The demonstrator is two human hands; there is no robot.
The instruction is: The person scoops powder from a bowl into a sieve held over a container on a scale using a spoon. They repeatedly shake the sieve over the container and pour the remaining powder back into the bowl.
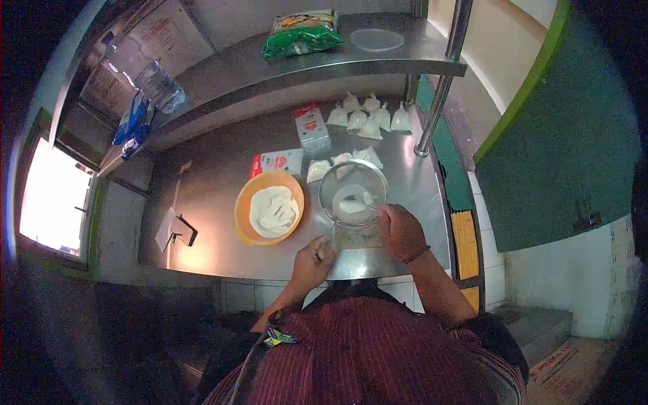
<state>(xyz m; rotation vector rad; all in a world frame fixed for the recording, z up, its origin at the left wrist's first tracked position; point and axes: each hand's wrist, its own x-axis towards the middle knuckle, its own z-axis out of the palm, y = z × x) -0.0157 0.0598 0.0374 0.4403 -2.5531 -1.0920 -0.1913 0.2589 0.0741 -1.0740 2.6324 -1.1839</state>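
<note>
My right hand (403, 233) is closed around the handle of a spoon (370, 206), whose bowl end is over white powder (352, 203) in a round clear-looking bowl (325, 181). That bowl rests above a flat scale-like base (358, 236). My left hand (314, 260) is near the base's left side, its fingers curled; what they hold, if anything, is too small to make out. Left of the bowl stands an orange basin (244, 230) holding a heap of white powder (275, 212).
Small tied bags of white powder (370, 127) stand behind the bowl, with more bags (318, 169) nearer. Two red-and-white packs (280, 162) lie beside them. A steel shelf (236, 75) overhead bears a green package (302, 42), a lid (376, 40) and a plastic bottle (145, 74).
</note>
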